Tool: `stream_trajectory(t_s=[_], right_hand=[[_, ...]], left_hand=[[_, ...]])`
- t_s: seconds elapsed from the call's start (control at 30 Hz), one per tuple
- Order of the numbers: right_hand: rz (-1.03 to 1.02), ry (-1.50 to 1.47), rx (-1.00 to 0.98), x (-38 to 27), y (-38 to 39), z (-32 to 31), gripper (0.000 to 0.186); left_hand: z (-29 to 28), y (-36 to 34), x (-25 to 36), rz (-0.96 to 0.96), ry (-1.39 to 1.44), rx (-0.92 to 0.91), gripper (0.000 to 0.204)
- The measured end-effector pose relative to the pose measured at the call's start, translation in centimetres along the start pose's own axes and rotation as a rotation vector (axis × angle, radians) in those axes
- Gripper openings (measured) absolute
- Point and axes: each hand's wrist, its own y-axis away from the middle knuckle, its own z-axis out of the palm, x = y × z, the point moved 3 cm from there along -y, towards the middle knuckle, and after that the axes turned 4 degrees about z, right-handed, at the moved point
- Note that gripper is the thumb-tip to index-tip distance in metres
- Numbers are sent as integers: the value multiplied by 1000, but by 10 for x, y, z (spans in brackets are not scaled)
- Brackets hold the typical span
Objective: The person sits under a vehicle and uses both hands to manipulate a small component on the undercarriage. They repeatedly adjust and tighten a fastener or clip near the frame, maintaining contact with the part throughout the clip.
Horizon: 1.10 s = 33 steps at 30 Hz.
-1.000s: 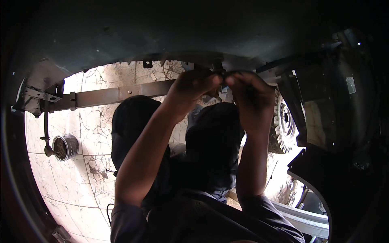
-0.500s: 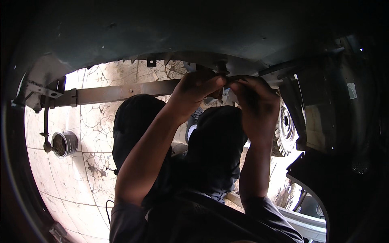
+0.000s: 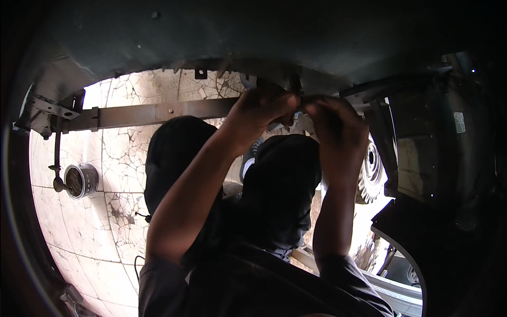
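Both my arms reach up to the dark underside of a vehicle body (image 3: 211,39). My left hand (image 3: 259,113) is closed, thumb and fingers pressed together just below a short dark stud or fitting (image 3: 294,80) that hangs from the underside. Facing it, my right hand (image 3: 338,122) is closed too, its fingertips pinched close to the left thumb. What lies between the fingertips is small, dark and shadowed, and I cannot make it out. A brownish metal bar (image 3: 142,115) runs across from the left and passes behind my left hand.
An open round can (image 3: 81,180) stands on the cracked tile floor (image 3: 121,158) at left, near a hanging rod with a ball end (image 3: 58,183). A toothed wheel (image 3: 371,164) is at right, beside dark panels (image 3: 417,158). My knees (image 3: 282,185) are below my hands.
The view has shifted slightly, so the surroundings sit a little higher. Both hands stay at the fitting; the right fingers have shifted slightly.
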Motion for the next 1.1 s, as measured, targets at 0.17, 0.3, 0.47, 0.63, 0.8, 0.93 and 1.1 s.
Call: stream_trajectory(t_s=[0.17, 0.3, 0.47, 0.63, 0.8, 0.93, 1.1], right_hand=[[-49, -88, -9, 5, -10, 4, 12], [-95, 45, 29, -3, -4, 0, 12], [-169, 58, 53, 1, -5, 2, 12], [-219, 154, 54, -10, 0, -2, 12], [-160, 131, 82, -7, 1, 5, 12], [-244, 191, 99, -15, -10, 3, 10], [-259, 197, 76, -12, -5, 2, 9]], left_hand=[[-6, -2, 2, -9, -94, -15, 48], [-2, -1, 1, -13, -47, 34, 45], [-1, 1, 7, 7, -32, -20, 45], [-3, -1, 1, 0, -70, -39, 46], [-2, 1, 7, 1, -42, -23, 44], [-2, -1, 10, -20, -69, -5, 41], [-3, 0, 6, 3, -73, 5, 41]])
